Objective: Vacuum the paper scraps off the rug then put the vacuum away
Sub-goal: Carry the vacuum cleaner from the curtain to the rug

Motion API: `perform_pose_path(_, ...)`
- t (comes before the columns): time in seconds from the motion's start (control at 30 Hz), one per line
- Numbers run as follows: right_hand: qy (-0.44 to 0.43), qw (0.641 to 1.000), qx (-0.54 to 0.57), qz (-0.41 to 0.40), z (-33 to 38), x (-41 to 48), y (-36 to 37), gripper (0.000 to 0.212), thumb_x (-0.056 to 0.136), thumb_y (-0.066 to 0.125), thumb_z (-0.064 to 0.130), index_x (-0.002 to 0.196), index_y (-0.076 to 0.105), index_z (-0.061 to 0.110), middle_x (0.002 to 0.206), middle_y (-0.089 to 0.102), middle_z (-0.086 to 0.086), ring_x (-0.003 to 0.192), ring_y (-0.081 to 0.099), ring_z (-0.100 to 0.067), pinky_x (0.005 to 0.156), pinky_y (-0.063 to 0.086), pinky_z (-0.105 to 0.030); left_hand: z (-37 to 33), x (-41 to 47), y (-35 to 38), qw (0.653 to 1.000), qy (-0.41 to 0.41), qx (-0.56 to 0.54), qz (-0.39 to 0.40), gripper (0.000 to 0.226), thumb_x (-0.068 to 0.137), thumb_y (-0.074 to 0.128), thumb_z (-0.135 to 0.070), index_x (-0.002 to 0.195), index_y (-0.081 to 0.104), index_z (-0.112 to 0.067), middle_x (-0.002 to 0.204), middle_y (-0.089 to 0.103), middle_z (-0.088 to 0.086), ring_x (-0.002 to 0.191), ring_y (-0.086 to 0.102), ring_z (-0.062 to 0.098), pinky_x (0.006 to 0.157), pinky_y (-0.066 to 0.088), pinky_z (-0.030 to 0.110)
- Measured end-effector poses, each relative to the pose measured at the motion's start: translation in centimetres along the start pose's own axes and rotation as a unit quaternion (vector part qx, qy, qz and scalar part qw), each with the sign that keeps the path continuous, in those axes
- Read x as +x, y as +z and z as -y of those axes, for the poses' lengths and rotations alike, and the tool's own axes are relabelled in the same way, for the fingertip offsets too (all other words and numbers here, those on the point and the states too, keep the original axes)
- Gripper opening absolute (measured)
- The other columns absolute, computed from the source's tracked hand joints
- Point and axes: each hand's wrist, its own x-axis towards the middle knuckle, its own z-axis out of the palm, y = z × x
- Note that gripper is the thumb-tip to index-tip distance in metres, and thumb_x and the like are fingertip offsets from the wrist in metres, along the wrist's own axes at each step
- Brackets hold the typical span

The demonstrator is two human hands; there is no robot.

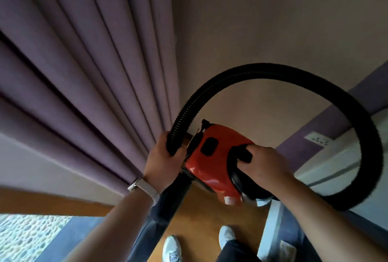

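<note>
Fingers [257,151] of right hand [264,164] clamp vacuum [210,163] handle [244,156], left hand [161,157] grips hose [273,72]; vacuuming seemingly done, stowing remains.

The vacuum [212,163] is shiny red plastic. Its hose [315,77] is black and bumpy. The curtain [84,62] is soft purple cloth, and the floor [201,215] is smooth wood.

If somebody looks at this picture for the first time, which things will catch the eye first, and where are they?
The red vacuum in the centre stands out first; the right hand grips it from above. The black hose makes a big loop up and to the right, and the left hand holds its end. The purple curtain fills the left side.
</note>
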Motion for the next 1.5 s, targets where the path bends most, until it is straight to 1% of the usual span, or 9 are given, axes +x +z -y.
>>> perform_pose_path(0.13,-0.049,0.999,0.023,-0.002,0.0,0.8,-1.3,0.034,0.071,0.052,0.063,0.066,0.046,0.030,0.053,0.045,0.015,0.048,0.040,0.000,0.046,0.027,-0.020,-2.1,-1.9,-0.4,0.997,0.011,0.040,-0.063,0.026,0.076,0.059,-0.059,0.095,0.048,-0.046,0.068,0.063,-0.018,0.048,0.058,0.005,0.043,0.047,0.026)
perform_pose_path(0.27,-0.133,0.991,0.022,0.021,0.1,1.6,-2.8,0.037,0.076,0.061,0.057,0.067,0.049,0.024,0.053,0.049,0.010,0.046,0.044,-0.002,0.043,0.025,-0.022,-3.9,-4.4,0.3,0.989,-0.030,0.057,-0.137,0.020,0.084,0.066,-0.048,0.092,0.048,-0.042,0.063,0.064,-0.007,0.044,0.059,0.012,0.041,0.052,0.039)
perform_pose_path(0.4,-0.212,0.975,0.038,0.047,0.4,2.4,-4.2,0.034,0.079,0.063,0.053,0.067,0.050,0.023,0.055,0.054,0.007,0.050,0.051,-0.005,0.045,0.032,-0.024,-5.5,-7.0,1.4,0.975,-0.069,0.044,-0.204,0.028,0.078,0.062,-0.057,0.093,0.049,-0.037,0.064,0.066,-0.002,0.048,0.064,0.019,0.044,0.054,0.046)
perform_pose_path(0.57,-0.305,0.949,0.034,0.070,2.5,2.2,-4.7,0.038,0.080,0.066,0.050,0.062,0.044,0.024,0.053,0.050,0.005,0.049,0.048,-0.008,0.046,0.034,-0.028,-5.8,-11.2,0.9,0.943,-0.082,0.070,-0.314,0.028,0.069,0.055,-0.067,0.088,0.047,-0.047,0.065,0.061,-0.011,0.058,0.059,0.003,0.046,0.042,0.021)
perform_pose_path(0.67,-0.342,0.935,0.049,0.080,5.3,1.3,-4.2,0.038,0.078,0.066,0.050,0.063,0.045,0.022,0.054,0.051,0.006,0.049,0.047,-0.007,0.046,0.032,-0.027,-5.6,-14.5,-0.4,0.920,-0.101,0.058,-0.374,0.035,0.070,0.055,-0.064,0.094,0.051,-0.040,0.067,0.061,-0.014,0.058,0.057,0.006,0.050,0.043,0.026)
perform_pose_path(0.8,-0.413,0.905,0.039,0.099,9.9,-1.2,-3.2,0.040,0.073,0.057,0.057,0.068,0.047,0.018,0.057,0.052,0.004,0.051,0.044,-0.013,0.049,0.029,-0.032,-4.8,-19.7,-2.7,0.900,-0.128,0.066,-0.412,0.020,0.075,0.058,-0.054,0.090,0.049,-0.046,0.071,0.059,-0.029,0.059,0.057,0.001,0.049,0.036,0.014)
perform_pose_path(1.07,-0.546,0.830,0.046,0.101,19.2,-11.1,-0.2,0.018,0.066,0.049,0.063,0.066,0.050,0.044,0.073,0.066,0.008,0.075,0.065,-0.024,0.056,0.031,-0.029,-1.4,-31.6,-7.3,0.824,-0.189,0.045,-0.532,0.030,0.072,0.061,-0.060,0.097,0.053,-0.045,0.075,0.064,-0.022,0.070,0.060,-0.001,0.054,0.038,0.017)
perform_pose_path(1.23,-0.602,0.791,0.016,0.106,25.2,-20.6,1.7,0.046,0.067,0.048,0.061,0.104,0.067,0.041,0.094,0.073,0.013,0.094,0.067,-0.017,0.070,0.043,-0.026,1.6,-40.4,-10.7,0.791,-0.211,0.042,-0.573,0.024,0.084,0.072,-0.044,0.095,0.055,-0.031,0.068,0.060,-0.008,0.065,0.059,0.011,0.057,0.040,0.028)
perform_pose_path(1.5,-0.667,0.734,-0.012,0.126,33.6,-37.4,5.4,0.057,0.060,0.035,0.065,0.099,0.067,0.039,0.085,0.069,0.013,0.084,0.065,-0.015,0.068,0.046,-0.026,6.2,-56.6,-16.8,0.731,-0.194,0.033,-0.654,0.035,0.069,0.057,-0.067,0.095,0.052,-0.044,0.071,0.063,-0.010,0.067,0.061,0.002,0.055,0.048,0.020)
